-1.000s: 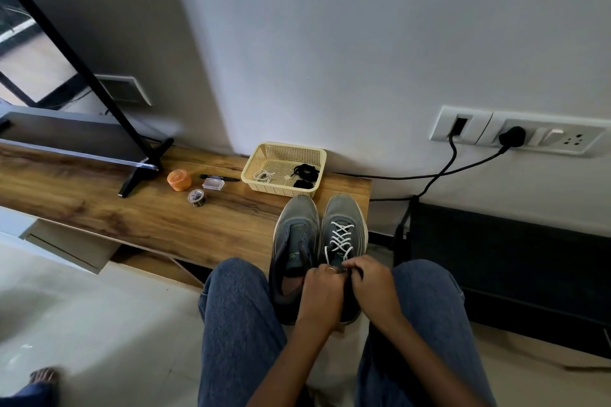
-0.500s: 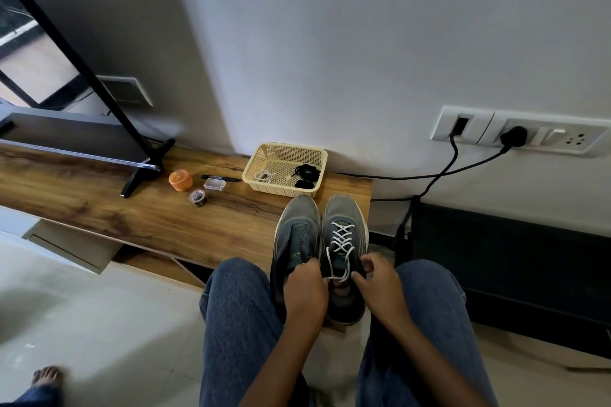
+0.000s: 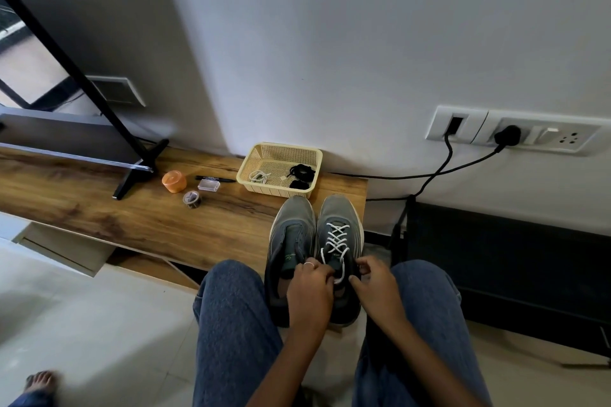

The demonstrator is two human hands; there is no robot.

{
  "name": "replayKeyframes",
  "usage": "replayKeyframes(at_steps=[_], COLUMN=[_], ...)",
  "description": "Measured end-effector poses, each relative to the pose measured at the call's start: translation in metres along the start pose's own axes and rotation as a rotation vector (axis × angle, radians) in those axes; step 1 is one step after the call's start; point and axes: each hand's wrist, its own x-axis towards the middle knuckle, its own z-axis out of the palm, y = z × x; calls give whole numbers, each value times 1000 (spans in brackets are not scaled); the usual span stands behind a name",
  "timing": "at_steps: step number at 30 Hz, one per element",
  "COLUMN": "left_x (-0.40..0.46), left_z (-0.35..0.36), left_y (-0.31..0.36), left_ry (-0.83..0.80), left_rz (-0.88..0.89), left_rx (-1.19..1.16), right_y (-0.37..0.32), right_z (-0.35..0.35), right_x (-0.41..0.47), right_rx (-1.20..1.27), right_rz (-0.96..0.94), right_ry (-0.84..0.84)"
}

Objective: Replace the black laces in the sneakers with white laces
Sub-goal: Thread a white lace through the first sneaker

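White lace [image 3: 336, 243]: crisscrossed on right sneaker [image 3: 340, 241] at the shelf's [image 3: 132, 218] right end. Left hand [image 3: 309, 291] and right hand [image 3: 377, 286] pinch its loose ends, fingers curled.

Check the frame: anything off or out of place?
Only that the pair is mismatched: the right sneaker carries a white lace, the left sneaker shows none. Both hands work at the lace ends. Nothing spilled or damaged.

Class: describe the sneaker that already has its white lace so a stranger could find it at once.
Start at the wooden bench along the wall. Two grey sneakers sit at its right end. Choose the right sneaker, nearer the wall sockets: white lace criss-crosses it, while its neighbour shows none.
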Motion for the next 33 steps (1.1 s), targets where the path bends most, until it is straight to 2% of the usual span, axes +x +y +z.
replayKeyframes(at_steps=[2,6,9,14,20,22,25,27,33], left_x=[-4,-9,-8,7,35,38,43,54,113], left_z=[1,-2,4,11,7,2,-16,-27,-43], left_y=[-4,-2,3,15,22,20,12,-1,-58], left_ry=[112,140,72,-141,-178,-129,35,128,182], left_rz=[-40,-113,-98,-93,-63,-62,-65,-98,-247], left_rx=[-101,-239,-248,-220,-195,-255,-352,-399,-406], right_y=[1,1,1,-1,-10,-11,-20,-38,-110], right_z=[3,11,13,9,-4,-6,-11,-13,13], right_x=[-3,-5,-1,15,45,52,55,58,107], right_rx=[-17,-99,-55,-73,-132,-162,-151,-94,-88], right_rz=[-3,-24,-20,-51,-76,-75,-137,-243,-519], right_ry=[1,-18,6,27,9,20,188,263,97])
